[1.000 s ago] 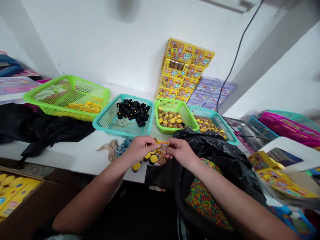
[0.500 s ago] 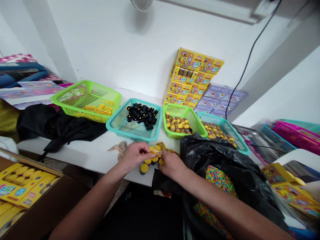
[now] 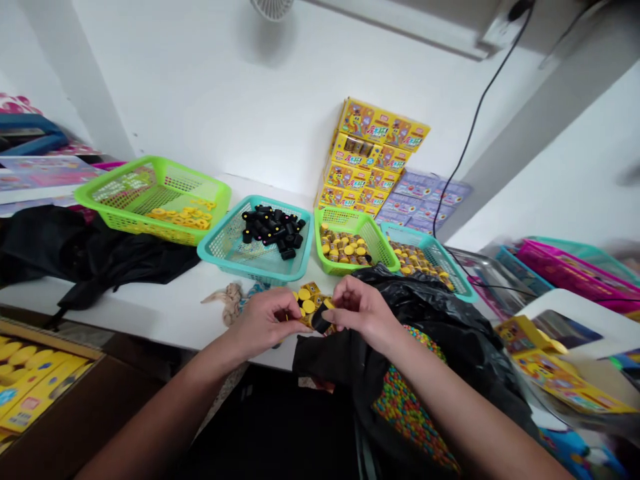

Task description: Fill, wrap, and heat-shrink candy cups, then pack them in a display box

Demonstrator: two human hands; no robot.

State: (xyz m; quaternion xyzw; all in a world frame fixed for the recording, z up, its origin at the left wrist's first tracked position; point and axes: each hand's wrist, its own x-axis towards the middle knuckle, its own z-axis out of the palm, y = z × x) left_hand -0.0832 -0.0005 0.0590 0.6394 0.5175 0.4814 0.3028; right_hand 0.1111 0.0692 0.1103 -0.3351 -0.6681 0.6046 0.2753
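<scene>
Above a white tabletop [image 3: 165, 307], pinching a partly hidden, yellow-ended black cylinder [image 3: 321, 319] in the right hand [image 3: 364, 312]; cannot tell the finger grip of the left hand [image 3: 263, 321].

Wall [image 3: 190, 87], white, facing me, small dark marks at left. Fan [image 3: 273, 8], pale, high up, soft shadow below. Rail [image 3: 425, 23], long, pale. Cable [image 3: 481, 103], black, hanging. Worktable [image 3: 165, 313], white-topped. Floor [image 3: 227, 387], speckled, a sliver showing.
</scene>
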